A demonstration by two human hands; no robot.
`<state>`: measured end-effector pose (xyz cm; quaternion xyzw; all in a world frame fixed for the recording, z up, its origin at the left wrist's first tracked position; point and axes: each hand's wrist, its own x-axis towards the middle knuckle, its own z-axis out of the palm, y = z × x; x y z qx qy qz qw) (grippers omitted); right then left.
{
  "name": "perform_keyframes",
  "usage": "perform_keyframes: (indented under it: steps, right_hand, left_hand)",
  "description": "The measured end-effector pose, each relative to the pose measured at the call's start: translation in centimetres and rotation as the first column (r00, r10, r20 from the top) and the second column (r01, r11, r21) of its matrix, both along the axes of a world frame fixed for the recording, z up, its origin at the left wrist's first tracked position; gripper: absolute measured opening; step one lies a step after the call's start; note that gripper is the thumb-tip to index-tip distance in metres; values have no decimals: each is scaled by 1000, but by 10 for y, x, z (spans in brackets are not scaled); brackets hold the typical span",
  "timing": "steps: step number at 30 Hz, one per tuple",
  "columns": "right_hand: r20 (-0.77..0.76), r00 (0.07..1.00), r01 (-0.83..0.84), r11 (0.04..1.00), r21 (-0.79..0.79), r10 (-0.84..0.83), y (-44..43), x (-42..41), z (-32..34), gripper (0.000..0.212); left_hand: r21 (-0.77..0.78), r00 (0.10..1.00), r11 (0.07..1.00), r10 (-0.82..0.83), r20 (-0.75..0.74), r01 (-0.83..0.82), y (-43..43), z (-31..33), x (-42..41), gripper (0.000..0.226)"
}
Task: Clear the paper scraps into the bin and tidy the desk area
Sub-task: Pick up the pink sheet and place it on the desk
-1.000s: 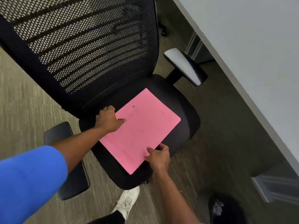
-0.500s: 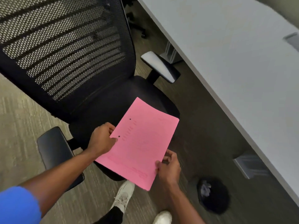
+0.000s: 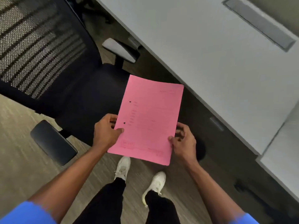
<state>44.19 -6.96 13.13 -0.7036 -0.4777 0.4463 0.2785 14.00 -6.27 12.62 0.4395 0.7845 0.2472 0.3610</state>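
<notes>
A pink sheet of paper (image 3: 150,117) with two punched holes and faint print is held in the air in front of me, above the floor beside the chair seat. My left hand (image 3: 106,132) pinches its left edge, thumb on top. My right hand (image 3: 183,141) grips its lower right edge. A black round bin (image 3: 202,149) on the floor is mostly hidden behind my right hand and the sheet.
A black mesh office chair (image 3: 48,50) with two armrests stands to the left. A grey desk (image 3: 218,46) runs along the right, with a cable slot (image 3: 258,21) near its far edge. My feet in white shoes (image 3: 123,167) stand on the carpet below.
Both hands lifted the pink sheet off the chair seat and carried it right, towards the desk. My view swung right, and the bin slid behind my right hand.
</notes>
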Motion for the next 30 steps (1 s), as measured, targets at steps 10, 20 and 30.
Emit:
perform_keyframes:
  steps: [10, 20, 30]
  right_hand:
    - [-5, 995, 96, 990, 99, -96, -7, 102, 78, 55]
    - [2, 995, 96, 982, 160, -98, 34, 158, 110, 58]
    - [15, 984, 172, 968, 182, -178, 113, 145, 118, 59]
  left_hand:
    - [129, 996, 990, -70, 58, 62, 15, 79, 102, 50]
    - [196, 990, 974, -130, 58, 116, 59, 115, 159, 51]
    - [243, 979, 952, -201, 35, 187, 156, 131, 149, 50]
